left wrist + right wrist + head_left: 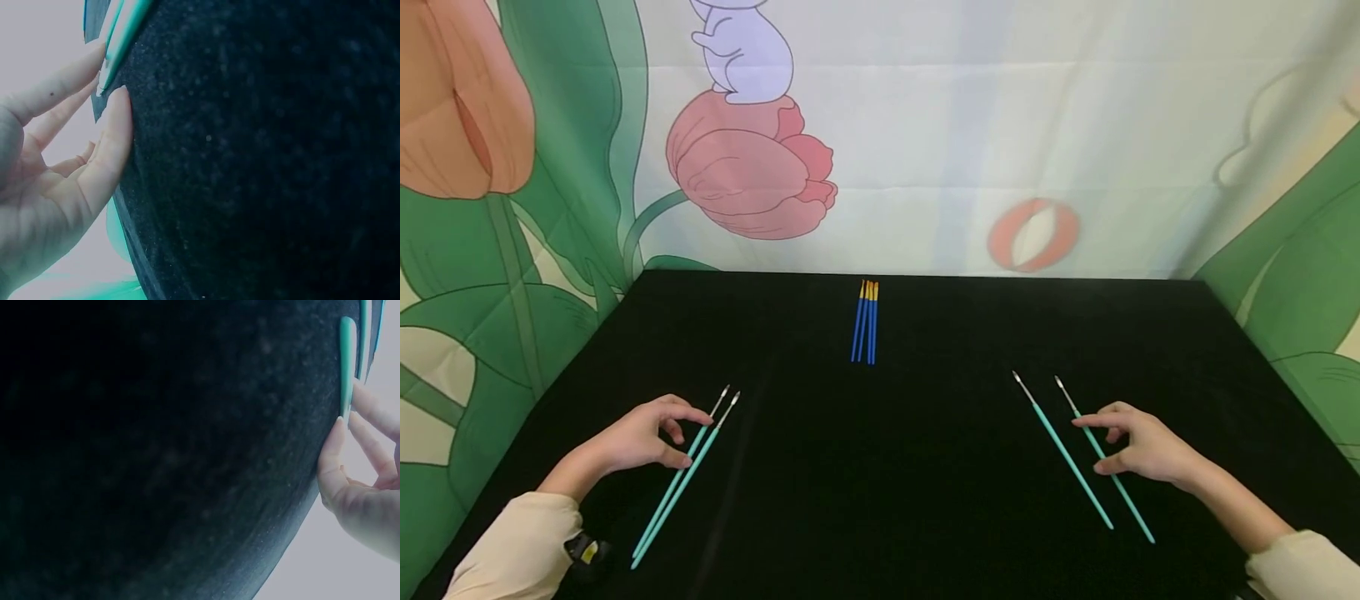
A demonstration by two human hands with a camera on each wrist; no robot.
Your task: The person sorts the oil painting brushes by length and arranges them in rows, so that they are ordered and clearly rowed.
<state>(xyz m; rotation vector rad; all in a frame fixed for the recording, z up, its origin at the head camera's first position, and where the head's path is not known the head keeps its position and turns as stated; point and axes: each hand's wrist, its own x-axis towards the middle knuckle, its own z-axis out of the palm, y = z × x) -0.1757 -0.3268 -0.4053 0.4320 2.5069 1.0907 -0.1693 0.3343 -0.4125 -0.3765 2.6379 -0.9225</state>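
Two teal-handled paintbrushes lie close together and slanted on the left of the black table, and the right-hand one of them is nearest the middle. Over this pair is my left hand, thumb and forefinger apart, their tips at the handles. On the right, two more teal paintbrushes lie slanted and spaced apart: an inner one and an outer one. My right hand reaches across the outer brush, its thumb and forefinger spread. Both wrist views show fingertips beside teal handles; firm contact is unclear.
Several blue-handled paintbrushes with yellow upper parts lie side by side at the back middle of the black table. A printed curtain hangs behind the table's far edge and along its sides.
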